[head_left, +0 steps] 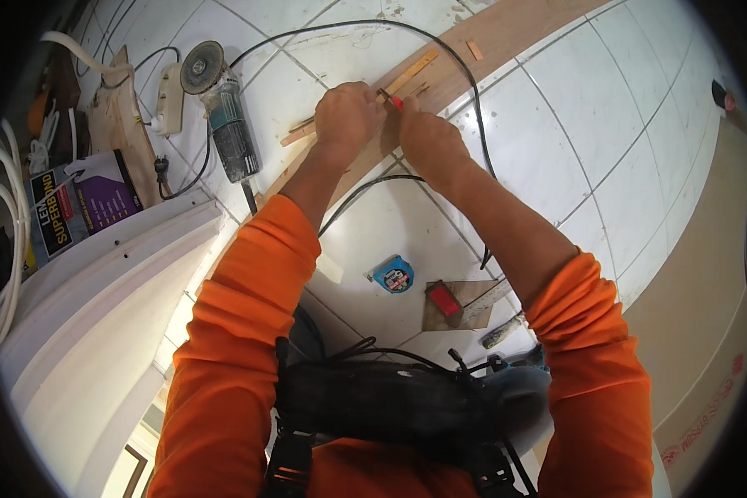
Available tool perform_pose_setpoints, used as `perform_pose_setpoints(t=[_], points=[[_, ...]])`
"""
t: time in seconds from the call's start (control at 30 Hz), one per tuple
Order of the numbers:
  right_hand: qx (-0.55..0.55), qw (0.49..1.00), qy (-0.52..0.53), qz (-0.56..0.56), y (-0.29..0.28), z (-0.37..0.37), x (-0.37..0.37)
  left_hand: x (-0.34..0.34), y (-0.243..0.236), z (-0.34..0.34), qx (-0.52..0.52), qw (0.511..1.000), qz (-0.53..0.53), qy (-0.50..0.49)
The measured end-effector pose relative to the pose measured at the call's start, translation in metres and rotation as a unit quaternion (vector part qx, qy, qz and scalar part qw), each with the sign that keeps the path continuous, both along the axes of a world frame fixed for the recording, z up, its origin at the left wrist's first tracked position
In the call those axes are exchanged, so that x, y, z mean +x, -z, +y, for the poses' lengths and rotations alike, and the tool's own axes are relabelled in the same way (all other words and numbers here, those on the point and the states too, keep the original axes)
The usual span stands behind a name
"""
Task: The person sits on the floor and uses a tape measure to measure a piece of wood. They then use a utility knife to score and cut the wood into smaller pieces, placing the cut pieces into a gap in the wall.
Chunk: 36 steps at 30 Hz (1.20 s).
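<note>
My left hand [343, 116] is closed at a thin wooden strip [413, 70] lying over a long wooden board [508, 35]. Just right of it, my right hand [434, 145] grips a small red-handled tool [397, 102] whose dark end touches the wood. A short wood offcut [473, 50] rests farther along the board. An angle grinder [229, 133] lies left of my hands on white tiles. Nearer my body are a blue tape measure [393, 274] and a red block [444, 299] on a tile scrap [481, 303], with a dirty-handled tool [496, 332] beside them.
A power strip [170, 101], plywood piece [120, 133], packaged bag [87, 203] and white hoses [17, 241] crowd the left side above a curved ledge [108, 274]. Black cables [481, 141] loop across the tiled floor [598, 108]. A beige panel [689, 349] borders the right.
</note>
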State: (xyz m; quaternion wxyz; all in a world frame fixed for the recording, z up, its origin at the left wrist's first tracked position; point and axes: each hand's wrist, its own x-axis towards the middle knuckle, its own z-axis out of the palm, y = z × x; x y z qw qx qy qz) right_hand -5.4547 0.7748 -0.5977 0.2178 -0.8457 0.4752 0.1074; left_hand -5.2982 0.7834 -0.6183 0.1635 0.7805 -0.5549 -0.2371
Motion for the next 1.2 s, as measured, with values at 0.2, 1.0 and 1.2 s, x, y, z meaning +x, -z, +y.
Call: perform_pose_setpoints(t=[0.2,1.0,1.2], points=[[0.036,0.999,0.016,-0.027,0.002,-0.005,-0.003,0.000,-0.007,-0.016,0.067,0.992,-0.102,0.042],[0.024,0.998,0.034,-0.056,0.015,-0.003,-0.003,-0.010,0.001,-0.007,0.031,0.986,-0.150,0.064],[0.017,0.997,0.039,-0.065,0.019,0.006,-0.011,-0.004,0.009,-0.013,0.075,0.985,-0.146,0.043]])
